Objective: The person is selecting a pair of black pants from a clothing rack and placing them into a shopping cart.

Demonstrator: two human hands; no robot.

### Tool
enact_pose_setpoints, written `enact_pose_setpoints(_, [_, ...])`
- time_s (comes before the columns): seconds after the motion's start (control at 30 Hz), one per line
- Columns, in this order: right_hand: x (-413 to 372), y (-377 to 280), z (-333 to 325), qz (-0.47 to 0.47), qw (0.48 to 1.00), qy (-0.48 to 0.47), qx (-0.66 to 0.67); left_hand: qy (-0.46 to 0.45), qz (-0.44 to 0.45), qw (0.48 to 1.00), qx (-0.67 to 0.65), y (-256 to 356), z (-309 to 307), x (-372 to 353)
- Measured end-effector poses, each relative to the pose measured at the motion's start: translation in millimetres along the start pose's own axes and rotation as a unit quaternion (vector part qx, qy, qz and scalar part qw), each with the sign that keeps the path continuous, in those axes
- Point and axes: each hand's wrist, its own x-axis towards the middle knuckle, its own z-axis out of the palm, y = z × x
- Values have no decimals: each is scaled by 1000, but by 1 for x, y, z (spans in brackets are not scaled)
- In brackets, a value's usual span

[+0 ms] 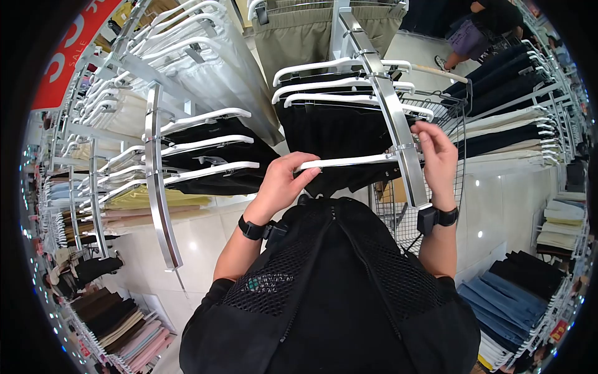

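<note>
My left hand pinches the left end of a white clothes hanger between thumb and fingers. That hanger is hooked on a sloping metal display arm, nearest its front end. Black trousers hang beneath it, partly covered by my body. On the other side of the arm, my right hand is raised with curled fingers drawn together beside the hangers; what they hold, if anything, is too small to make out. More white hangers with black trousers hang farther up the same arm.
A wire shopping cart stands to the right behind the arm. Another metal arm with black garments is at the left. White trousers hang behind it. Folded jeans lie at lower right. A person is at upper right.
</note>
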Motion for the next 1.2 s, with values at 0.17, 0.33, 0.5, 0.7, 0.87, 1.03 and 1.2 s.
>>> enact_pose_setpoints(0.17, [35, -18, 6, -49, 993, 4, -105, -27, 8, 1000, 14, 0, 1, -2])
enact_pose_setpoints(0.33, [47, -17, 24, -137, 950, -61, -275, -41, 9, 999, 28, 4, 0, -6])
enact_pose_setpoints(0.5, [43, -6, 30, -223, 891, -119, -377, -35, 1, 999, 29, 7, 2, -12])
enact_pose_setpoints(0.7, [20, -27, 31, -39, 967, -151, -202, -29, 9, 999, 31, 7, 2, -18])
enact_pose_setpoints(0.87, [2, -19, 15, -9, 964, -181, -193, 48, 50, 996, 63, 7, 5, -24])
enact_pose_setpoints(1.03, [-12, -18, 4, 45, 976, -180, -110, 159, 170, 957, 176, 20, -2, -21])
enact_pose_setpoints(1.2, [-17, -19, 1, 14, 964, -211, -162, 149, 179, 948, 218, 18, 6, -14])
